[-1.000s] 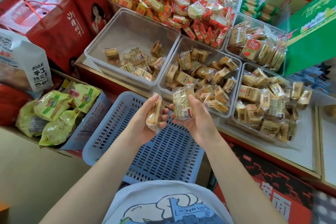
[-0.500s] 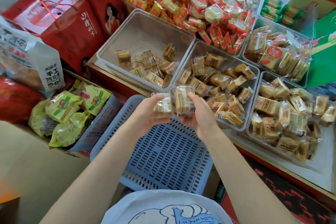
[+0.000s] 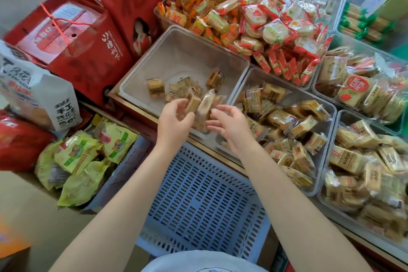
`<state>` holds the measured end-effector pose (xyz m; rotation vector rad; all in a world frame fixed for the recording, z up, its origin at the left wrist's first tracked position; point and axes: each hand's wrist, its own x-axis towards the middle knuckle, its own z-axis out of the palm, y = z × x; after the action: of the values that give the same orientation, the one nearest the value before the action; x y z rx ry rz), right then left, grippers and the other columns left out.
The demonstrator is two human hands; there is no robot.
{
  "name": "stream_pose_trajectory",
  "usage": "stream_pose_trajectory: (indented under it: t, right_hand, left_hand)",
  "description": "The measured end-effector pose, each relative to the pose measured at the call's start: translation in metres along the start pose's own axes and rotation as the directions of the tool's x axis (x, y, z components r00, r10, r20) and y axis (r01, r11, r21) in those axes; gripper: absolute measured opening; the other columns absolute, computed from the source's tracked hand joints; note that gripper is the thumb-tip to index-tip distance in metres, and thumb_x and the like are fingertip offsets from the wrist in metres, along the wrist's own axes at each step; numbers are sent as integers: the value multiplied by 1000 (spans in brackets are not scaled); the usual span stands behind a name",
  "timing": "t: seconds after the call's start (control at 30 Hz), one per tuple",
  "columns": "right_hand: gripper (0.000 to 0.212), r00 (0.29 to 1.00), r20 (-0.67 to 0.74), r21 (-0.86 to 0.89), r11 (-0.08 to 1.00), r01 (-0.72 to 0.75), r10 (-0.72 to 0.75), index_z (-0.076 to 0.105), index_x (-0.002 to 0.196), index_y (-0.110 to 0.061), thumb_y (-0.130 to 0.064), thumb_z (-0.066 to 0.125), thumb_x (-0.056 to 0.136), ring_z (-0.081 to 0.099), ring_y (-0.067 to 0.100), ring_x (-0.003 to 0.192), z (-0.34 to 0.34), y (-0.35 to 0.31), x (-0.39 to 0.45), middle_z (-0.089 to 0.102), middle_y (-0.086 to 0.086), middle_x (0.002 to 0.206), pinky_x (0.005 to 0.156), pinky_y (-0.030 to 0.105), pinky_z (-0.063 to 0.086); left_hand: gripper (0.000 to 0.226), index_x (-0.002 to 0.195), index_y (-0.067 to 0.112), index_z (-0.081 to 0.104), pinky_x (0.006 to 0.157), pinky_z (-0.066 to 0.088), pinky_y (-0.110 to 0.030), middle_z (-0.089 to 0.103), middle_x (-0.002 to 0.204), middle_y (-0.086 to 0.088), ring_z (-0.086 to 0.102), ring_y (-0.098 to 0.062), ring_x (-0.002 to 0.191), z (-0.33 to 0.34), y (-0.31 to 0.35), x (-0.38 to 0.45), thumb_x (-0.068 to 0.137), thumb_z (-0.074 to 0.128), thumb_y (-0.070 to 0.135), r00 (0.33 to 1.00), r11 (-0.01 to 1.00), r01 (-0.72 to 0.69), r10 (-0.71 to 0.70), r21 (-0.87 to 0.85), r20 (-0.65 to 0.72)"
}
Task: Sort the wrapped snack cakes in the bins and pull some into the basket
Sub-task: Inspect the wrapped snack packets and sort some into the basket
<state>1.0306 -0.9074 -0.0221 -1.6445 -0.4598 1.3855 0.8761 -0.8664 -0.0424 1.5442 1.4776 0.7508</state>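
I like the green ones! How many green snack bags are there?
4 green bags beside the blue basket: the far-left bag, the middle bag, the right bag, the front bag. More may hide underneath.

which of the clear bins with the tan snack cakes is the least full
The clear bin farthest left, just beyond the left hand. Only a few cakes lie in it and much bare floor shows; the others are heaped.
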Motion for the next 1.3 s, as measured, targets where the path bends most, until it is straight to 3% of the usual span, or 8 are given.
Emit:
stream_pose_trajectory:
  t: [0.2, 0.33, 0.43, 0.7, 0.77, 0.87, 1.1, 1.3]
  right_hand:
    - [14, 980, -197, -28, 999, -27, 21, 63, 113, -18, -18, 64, 99, 72, 20, 97, -55, 16, 2, 70, 7, 110, 86, 35, 62]
    - [29, 932, -363, -117, 993, -25, -19, 59, 124, -22, -19, 67, 95, 60, 16, 112, -96, 24, 18, 61, 0, 121, 95, 34, 54]
    - [41, 935, -354, -207, 974, -93, 14, 56, 133, -28, -25, 69, 94, 55, 19, 123, -112, 29, 34, 55, 0, 137, 106, 46, 50]
    - [59, 962, -271, -447, 881, -157, 34, 51, 145, -17, -26, 74, 91, 53, 24, 127, -114, 42, 58, 47, 7, 146, 103, 45, 52]
    - [56, 966, -258, -490, 860, -144, 15, 52, 143, -15, -23, 74, 92, 58, 19, 111, -117, 43, 60, 45, 6, 145, 83, 29, 58]
    - [49, 975, -222, -551, 825, -124, -2, 54, 142, -13, -17, 70, 95, 54, 7, 84, -119, 46, 59, 48, 5, 140, 50, 8, 44]
    - [53, 983, -165, -565, 809, -162, 81, 64, 132, -10, -34, 79, 87, 66, 19, 106, -108, 54, 47, 67, 2, 123, 84, 29, 52]
    - [34, 962, -273, -358, 930, -88, -14, 67, 117, -15, -37, 73, 93, 64, 13, 97, -111, 41, 47, 68, -5, 105, 86, 32, 55]
  left_hand:
    - [39, 122, 6, 67, 111, 40, -47, 61, 132, -12, 51, -27, 128, 55, -9, -3, 94, 55, 30, 889, 831, -457, 435, 319, 140]
    - [74, 158, 12, 34, 127, 6, -46, 27, 167, -10, 11, -24, 158, 88, -6, 2, 97, 29, 55, 843, 694, -526, 350, 493, 408]
    - [86, 164, 15, 8, 127, -6, -42, 5, 172, -7, -12, -18, 156, 98, -10, 5, 95, 12, 66, 846, 576, -521, 246, 630, 473]
    - [96, 163, 13, -2, 129, -1, -41, 6, 172, -5, 0, -20, 159, 100, -11, 7, 91, 13, 74, 854, 563, -498, 188, 659, 485]
    - [97, 164, 13, -3, 129, -2, -41, 5, 172, -4, 0, -19, 159, 100, -11, 7, 91, 14, 75, 853, 575, -497, 184, 650, 489]
    - [95, 164, 13, 2, 129, -1, -42, 9, 172, -4, 3, -19, 159, 100, -12, 8, 93, 17, 73, 849, 581, -507, 205, 637, 488]
    - [77, 164, 22, 16, 128, -6, -45, 39, 163, 0, 20, -19, 157, 79, -15, 25, 96, 22, 57, 808, 590, -565, 253, 577, 532]
    - [74, 164, 25, 18, 128, -1, -46, 48, 157, 1, 24, -18, 155, 76, -16, 26, 100, 18, 62, 801, 574, -582, 282, 576, 528]
